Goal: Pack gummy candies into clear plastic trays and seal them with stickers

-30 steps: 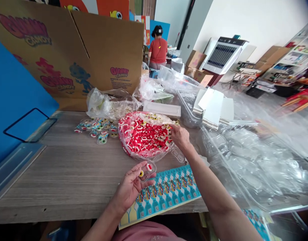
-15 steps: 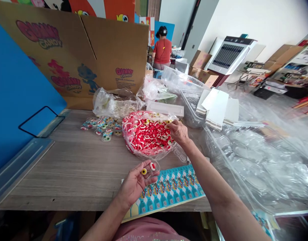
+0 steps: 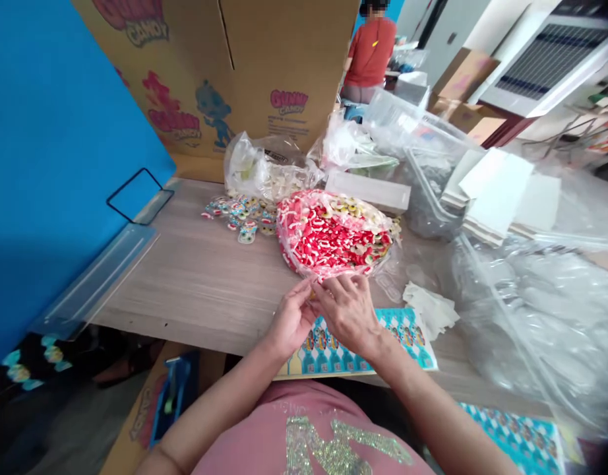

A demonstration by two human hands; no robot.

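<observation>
My left hand [image 3: 291, 323] is closed round a small clear plastic blister, mostly hidden by my fingers; a bit of a yellow gummy [image 3: 312, 295] shows. My right hand [image 3: 351, 316] bends over it from the right, fingertips pinched together against the blister, and what they hold is hidden. Just beyond both hands lies an open clear bag of red-and-white gummies [image 3: 328, 237], with yellow eye-shaped ones along its far right side. Beneath my hands is a sheet of blue printed labels [image 3: 413, 336].
Filled blisters [image 3: 247, 227] lie in a pile left of the bag. A Gummy Candy carton [image 3: 264, 66] stands behind. At right are clear tubs [image 3: 482, 297] of empty blisters, with white cards [image 3: 502, 191] on top. Torn paper [image 3: 432, 307] lies nearby. A person in red [image 3: 373, 53] is farther back.
My right hand has come from the bag's right edge back to my left hand, and the two now meet over the blister. The view has tilted down and shifted left.
</observation>
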